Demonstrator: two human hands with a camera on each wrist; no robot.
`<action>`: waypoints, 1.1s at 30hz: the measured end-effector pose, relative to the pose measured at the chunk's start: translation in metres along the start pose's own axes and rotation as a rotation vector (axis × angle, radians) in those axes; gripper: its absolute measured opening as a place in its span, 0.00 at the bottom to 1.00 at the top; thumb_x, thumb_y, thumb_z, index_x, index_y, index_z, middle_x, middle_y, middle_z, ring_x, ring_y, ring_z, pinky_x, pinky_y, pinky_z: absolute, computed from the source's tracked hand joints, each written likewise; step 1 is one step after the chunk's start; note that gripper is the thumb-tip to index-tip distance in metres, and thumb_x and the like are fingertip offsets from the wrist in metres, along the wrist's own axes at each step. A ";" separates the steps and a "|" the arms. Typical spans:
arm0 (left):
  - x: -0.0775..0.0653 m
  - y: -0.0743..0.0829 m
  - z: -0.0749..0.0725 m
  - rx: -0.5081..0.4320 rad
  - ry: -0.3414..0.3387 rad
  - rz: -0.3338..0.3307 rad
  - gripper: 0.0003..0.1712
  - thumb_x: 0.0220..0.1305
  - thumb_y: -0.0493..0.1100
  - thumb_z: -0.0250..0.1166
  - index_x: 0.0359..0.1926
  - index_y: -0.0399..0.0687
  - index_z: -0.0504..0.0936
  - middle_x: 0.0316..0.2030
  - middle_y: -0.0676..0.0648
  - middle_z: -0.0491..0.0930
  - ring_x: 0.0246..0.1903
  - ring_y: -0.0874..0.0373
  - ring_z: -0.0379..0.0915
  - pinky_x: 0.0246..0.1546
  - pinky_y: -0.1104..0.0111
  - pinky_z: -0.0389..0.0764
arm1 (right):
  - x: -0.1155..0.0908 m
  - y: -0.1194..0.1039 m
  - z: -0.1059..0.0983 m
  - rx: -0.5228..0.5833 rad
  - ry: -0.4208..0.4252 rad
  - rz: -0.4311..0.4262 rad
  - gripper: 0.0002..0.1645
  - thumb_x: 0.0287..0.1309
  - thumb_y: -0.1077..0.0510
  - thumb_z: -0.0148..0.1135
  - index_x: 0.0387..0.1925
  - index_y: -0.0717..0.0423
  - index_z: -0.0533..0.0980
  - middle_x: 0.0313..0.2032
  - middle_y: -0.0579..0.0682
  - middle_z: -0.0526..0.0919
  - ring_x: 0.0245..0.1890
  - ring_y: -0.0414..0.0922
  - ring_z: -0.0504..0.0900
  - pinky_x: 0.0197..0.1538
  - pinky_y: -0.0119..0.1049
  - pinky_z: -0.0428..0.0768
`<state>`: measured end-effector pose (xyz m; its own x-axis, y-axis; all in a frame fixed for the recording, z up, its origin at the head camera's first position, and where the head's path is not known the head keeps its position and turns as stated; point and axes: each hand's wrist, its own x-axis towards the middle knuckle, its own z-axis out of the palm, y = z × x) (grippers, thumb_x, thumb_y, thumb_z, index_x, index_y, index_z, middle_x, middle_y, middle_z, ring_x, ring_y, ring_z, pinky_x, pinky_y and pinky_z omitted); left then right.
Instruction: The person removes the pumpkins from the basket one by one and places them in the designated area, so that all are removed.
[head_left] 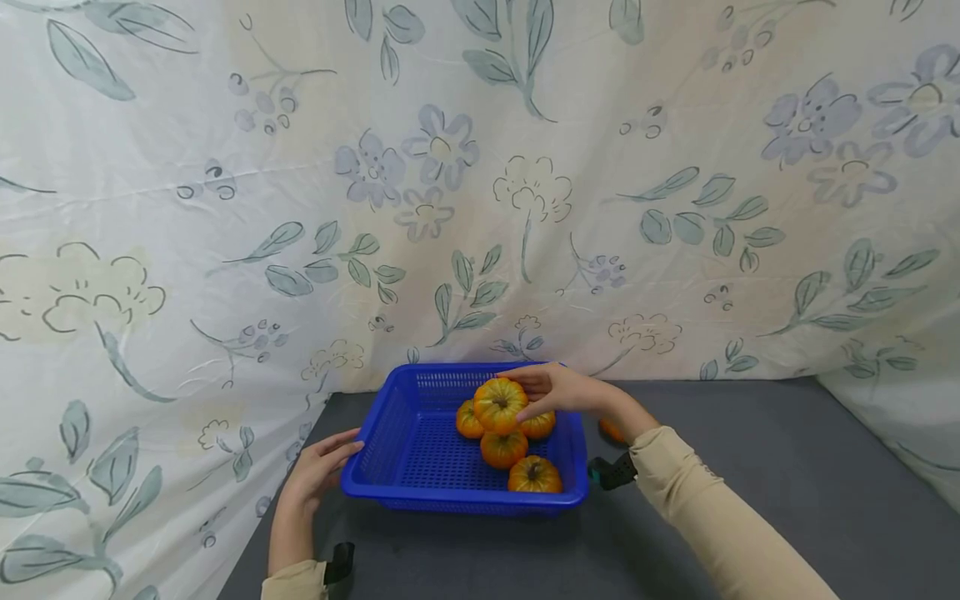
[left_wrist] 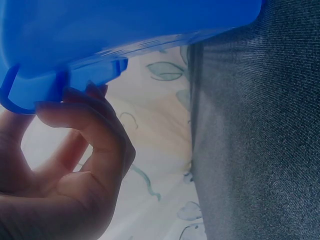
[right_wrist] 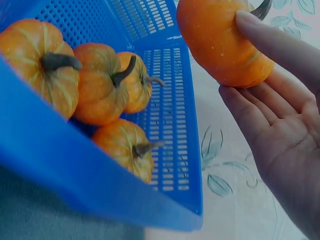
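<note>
My right hand (head_left: 558, 392) holds a small orange pumpkin (head_left: 500, 403) by its sides, raised above the blue plastic basket (head_left: 420, 498). In the right wrist view the thumb lies near the stem of this pumpkin (right_wrist: 220, 40) and the fingertips are under it. Several more pumpkins, among them a front one (head_left: 535, 476) and a middle one (head_left: 503, 450), sit in the basket's right half. My left hand (head_left: 318, 471) grips the basket's left rim, its fingers curled at the edge in the left wrist view.
Another orange pumpkin (head_left: 611, 430) lies on the dark grey table (head_left: 765, 483) right of the basket, partly hidden by my right wrist. A pale floral cloth (head_left: 465, 208) hangs behind the table and along its sides, close to the basket's back edge.
</note>
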<state>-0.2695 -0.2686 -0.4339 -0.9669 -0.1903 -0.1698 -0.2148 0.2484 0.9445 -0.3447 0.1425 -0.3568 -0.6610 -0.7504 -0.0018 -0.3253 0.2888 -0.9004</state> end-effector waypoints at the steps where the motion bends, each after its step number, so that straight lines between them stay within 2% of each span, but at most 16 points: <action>1: 0.001 0.000 0.000 -0.002 0.002 -0.001 0.37 0.61 0.52 0.69 0.66 0.41 0.71 0.57 0.45 0.79 0.45 0.61 0.80 0.42 0.64 0.82 | -0.002 0.001 -0.002 0.005 0.002 0.002 0.43 0.58 0.58 0.68 0.72 0.54 0.61 0.71 0.55 0.65 0.72 0.54 0.64 0.69 0.48 0.67; 9: 0.001 0.001 -0.001 0.000 -0.015 0.011 0.37 0.62 0.52 0.68 0.67 0.41 0.70 0.57 0.45 0.80 0.45 0.62 0.80 0.43 0.64 0.82 | -0.016 0.004 -0.018 0.053 0.058 0.037 0.45 0.58 0.57 0.68 0.74 0.54 0.58 0.74 0.56 0.59 0.73 0.55 0.60 0.71 0.49 0.63; 16: 0.001 0.000 -0.001 -0.004 -0.009 0.005 0.37 0.61 0.52 0.68 0.67 0.41 0.70 0.56 0.46 0.79 0.45 0.61 0.80 0.43 0.64 0.82 | -0.029 0.012 -0.029 0.064 0.138 0.055 0.44 0.57 0.55 0.69 0.72 0.50 0.61 0.73 0.54 0.62 0.73 0.54 0.62 0.70 0.48 0.65; 21: 0.000 -0.001 -0.002 -0.007 -0.011 0.004 0.37 0.62 0.51 0.68 0.67 0.40 0.70 0.57 0.45 0.79 0.46 0.60 0.80 0.43 0.64 0.82 | -0.038 0.017 -0.036 0.066 0.181 0.055 0.45 0.57 0.55 0.69 0.73 0.54 0.59 0.73 0.57 0.60 0.73 0.55 0.61 0.70 0.48 0.66; 27: 0.002 -0.002 -0.003 -0.014 -0.020 0.008 0.36 0.63 0.51 0.67 0.67 0.40 0.70 0.56 0.47 0.80 0.45 0.62 0.80 0.43 0.64 0.82 | -0.050 0.024 -0.044 0.080 0.229 0.061 0.45 0.59 0.56 0.67 0.74 0.53 0.57 0.74 0.58 0.57 0.75 0.57 0.54 0.72 0.54 0.59; 33: 0.001 -0.001 -0.003 -0.012 -0.020 0.014 0.36 0.62 0.51 0.68 0.67 0.40 0.70 0.54 0.48 0.81 0.44 0.62 0.80 0.42 0.65 0.82 | -0.061 0.034 -0.052 0.072 0.273 0.078 0.45 0.60 0.55 0.67 0.74 0.54 0.56 0.74 0.60 0.56 0.76 0.59 0.52 0.73 0.57 0.55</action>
<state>-0.2699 -0.2723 -0.4345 -0.9723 -0.1680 -0.1623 -0.2000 0.2394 0.9501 -0.3505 0.2295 -0.3650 -0.8427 -0.5372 0.0363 -0.2243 0.2890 -0.9307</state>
